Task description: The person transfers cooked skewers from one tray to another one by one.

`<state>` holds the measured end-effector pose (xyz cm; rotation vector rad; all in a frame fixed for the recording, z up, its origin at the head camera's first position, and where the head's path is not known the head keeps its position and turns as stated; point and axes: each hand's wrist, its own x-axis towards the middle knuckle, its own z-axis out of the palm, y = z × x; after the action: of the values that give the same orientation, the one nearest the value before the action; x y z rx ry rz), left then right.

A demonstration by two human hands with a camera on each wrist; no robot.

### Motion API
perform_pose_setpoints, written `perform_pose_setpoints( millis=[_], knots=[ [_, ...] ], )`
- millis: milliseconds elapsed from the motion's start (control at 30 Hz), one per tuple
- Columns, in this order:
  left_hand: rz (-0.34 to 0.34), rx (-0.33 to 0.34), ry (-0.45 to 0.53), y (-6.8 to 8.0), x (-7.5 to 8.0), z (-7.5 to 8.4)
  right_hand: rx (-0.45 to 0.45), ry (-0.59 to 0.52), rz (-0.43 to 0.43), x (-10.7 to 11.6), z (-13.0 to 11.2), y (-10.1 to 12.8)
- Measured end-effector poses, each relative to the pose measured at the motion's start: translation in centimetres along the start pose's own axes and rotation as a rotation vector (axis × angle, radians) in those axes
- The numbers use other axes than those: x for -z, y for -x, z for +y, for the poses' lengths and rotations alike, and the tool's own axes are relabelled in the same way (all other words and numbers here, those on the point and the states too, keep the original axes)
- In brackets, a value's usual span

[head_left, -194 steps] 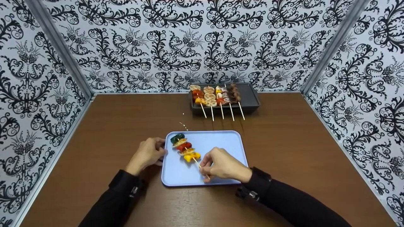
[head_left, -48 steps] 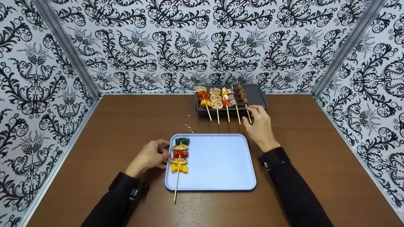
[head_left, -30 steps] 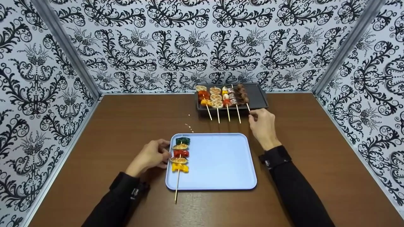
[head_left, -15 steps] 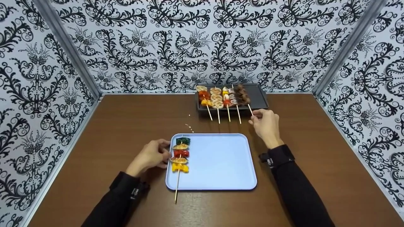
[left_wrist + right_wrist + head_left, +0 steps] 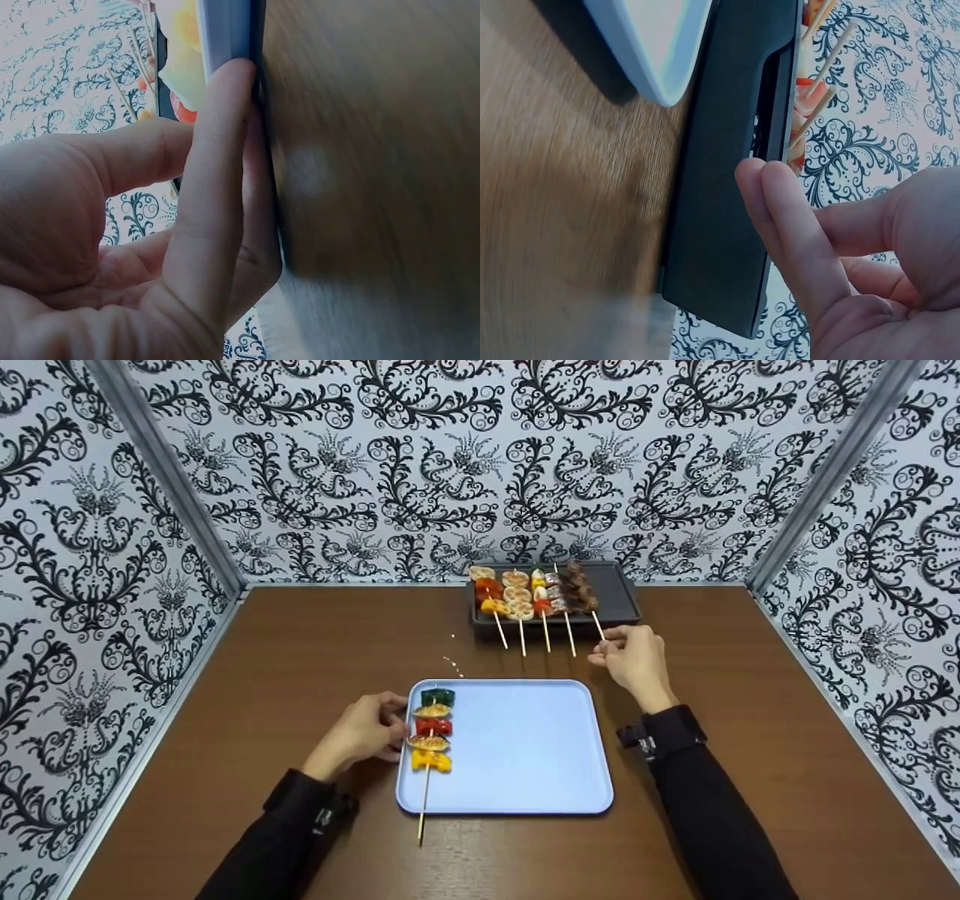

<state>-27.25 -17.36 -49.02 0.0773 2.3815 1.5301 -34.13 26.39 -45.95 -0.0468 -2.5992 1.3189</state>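
Noted at right hand [image 5: 636,660]: fingertip grasp on bare stick of browned-meat skewer [image 5: 579,581]. Located food end of same over griddle pan [image 5: 615,589], just right of its middle, stick projecting past pan's near edge; cannot tell whether lifted clear. Changed since the latest earlier views: from spread fingers to closed pinch, with stick swung slightly rightward, away from four neighbouring skewers [image 5: 517,596]. Judged significance: pick-up begun, removal from pan not yet done. Noted at left hand [image 5: 364,727]: unclenched, fingers against left edge of pale-blue tray [image 5: 517,765], unchanged in place. Found on tray, along left edge, stick overhanging near edge: one vegetable skewer [image 5: 433,726], previously slanted in right hand, now nearly straight. Found farther out: pale flecks [image 5: 452,661] on desk [image 5: 262,645] beyond tray's far edge; pan at desk's far edge, before patterned wall [image 5: 465,450]. Checked for brands, labels, writing: none legible.
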Motion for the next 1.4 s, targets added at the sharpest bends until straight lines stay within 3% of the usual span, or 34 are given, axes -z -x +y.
perform_pose_setpoints(
  millis=[500, 833, 1067, 1400],
  knots=[
    [0.005, -0.009, -0.025, 0.13, -0.11, 0.08, -0.151, -0.182, -0.088, 0.27, 0.26, -0.38],
    [0.004, -0.008, -0.017, 0.06, -0.04, -0.05, -0.207, -0.235, -0.069, 0.47, 0.16, -0.24],
    [0.002, -0.036, 0.013, 0.22, -0.10, -0.02, -0.155, -0.087, -0.001, 0.43, 0.15, -0.08],
    [0.006, -0.015, 0.016, 0.23, -0.13, 0.13, -0.146, 0.116, 0.046, 0.76, 0.33, 0.01]
  ],
)
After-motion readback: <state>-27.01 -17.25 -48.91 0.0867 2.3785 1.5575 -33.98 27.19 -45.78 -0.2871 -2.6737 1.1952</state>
